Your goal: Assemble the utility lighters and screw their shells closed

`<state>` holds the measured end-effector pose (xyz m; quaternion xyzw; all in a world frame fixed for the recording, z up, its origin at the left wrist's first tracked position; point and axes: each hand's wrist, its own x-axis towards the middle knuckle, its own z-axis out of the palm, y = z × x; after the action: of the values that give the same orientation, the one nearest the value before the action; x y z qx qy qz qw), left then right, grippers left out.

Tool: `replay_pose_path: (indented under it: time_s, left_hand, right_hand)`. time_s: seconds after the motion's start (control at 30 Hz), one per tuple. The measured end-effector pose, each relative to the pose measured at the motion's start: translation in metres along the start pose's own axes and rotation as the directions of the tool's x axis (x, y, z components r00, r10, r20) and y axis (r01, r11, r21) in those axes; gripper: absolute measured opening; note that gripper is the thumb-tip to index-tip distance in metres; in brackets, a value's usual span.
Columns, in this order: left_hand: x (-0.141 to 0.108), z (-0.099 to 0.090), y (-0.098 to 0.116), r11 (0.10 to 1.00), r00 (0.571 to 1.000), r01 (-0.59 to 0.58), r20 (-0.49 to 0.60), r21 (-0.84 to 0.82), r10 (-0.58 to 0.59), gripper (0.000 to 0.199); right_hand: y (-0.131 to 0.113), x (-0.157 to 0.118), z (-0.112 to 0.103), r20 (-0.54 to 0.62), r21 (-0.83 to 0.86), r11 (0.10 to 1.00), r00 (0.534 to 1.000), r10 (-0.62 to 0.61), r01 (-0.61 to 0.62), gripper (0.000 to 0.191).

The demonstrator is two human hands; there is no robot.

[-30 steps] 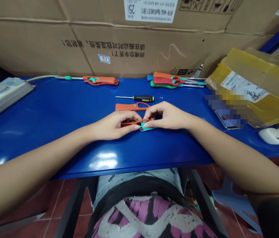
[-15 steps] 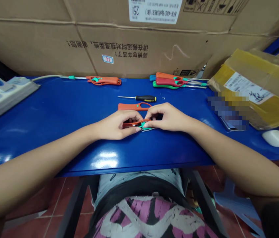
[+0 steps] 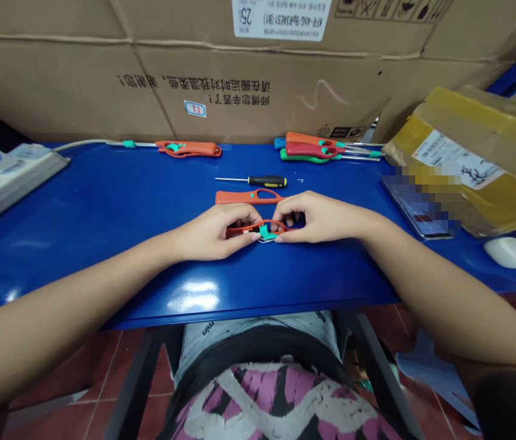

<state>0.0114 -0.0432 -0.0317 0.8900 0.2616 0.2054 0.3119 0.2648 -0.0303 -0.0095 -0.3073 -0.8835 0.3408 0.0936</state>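
My left hand point(image 3: 221, 232) is closed around the left part of an open orange lighter shell point(image 3: 276, 223), thumb in front and fingers behind. A green trigger piece point(image 3: 267, 233) sits in the shell, with a thin white wire below it. My right hand point(image 3: 315, 219) grips the shell's right end between thumb and fingers. Just behind the hands lies a separate orange shell half point(image 3: 234, 197). A black and yellow screwdriver point(image 3: 267, 181) rests farther back, its tip to the left.
An orange lighter point(image 3: 193, 148) lies at the back, and several coloured lighters point(image 3: 310, 148) are stacked right of it. A power strip point(image 3: 14, 177) is at left. A phone point(image 3: 416, 208) and a taped box point(image 3: 477, 165) stand right. Behind is a large cardboard wall point(image 3: 79, 91).
My right hand has shifted slightly right, its thumb off the green piece and its fingers more apart, so more of the shell shows. The view has moved a little.
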Motion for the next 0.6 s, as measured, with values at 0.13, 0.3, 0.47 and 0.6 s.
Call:
replay_pose_path:
  time_s: [0.13,0.3,0.47,0.6]
  left_hand:
    - [0.000,-0.001,0.000,0.999,1.000,-0.008,0.009,-0.038,0.008,0.018]
    - [0.001,0.000,0.002,0.998,1.000,0.021,0.004,-0.066,-0.020,0.020]
    - [0.001,0.007,0.005,0.995,0.997,0.056,-0.044,-0.079,-0.059,0.019]
    - [0.002,0.011,0.006,0.992,0.994,0.083,-0.067,-0.096,-0.090,0.020]
  right_hand:
    - [0.002,0.000,-0.001,0.010,0.020,1.000,1.000,-0.010,0.010,0.020]
    - [0.000,0.000,0.000,0.010,0.019,1.000,1.000,-0.007,0.007,0.015]
    - [-0.001,0.000,0.002,-0.016,0.002,1.000,1.000,0.014,-0.014,0.007]
    - [0.001,0.000,0.002,-0.023,0.002,1.000,1.000,0.017,-0.017,0.013]
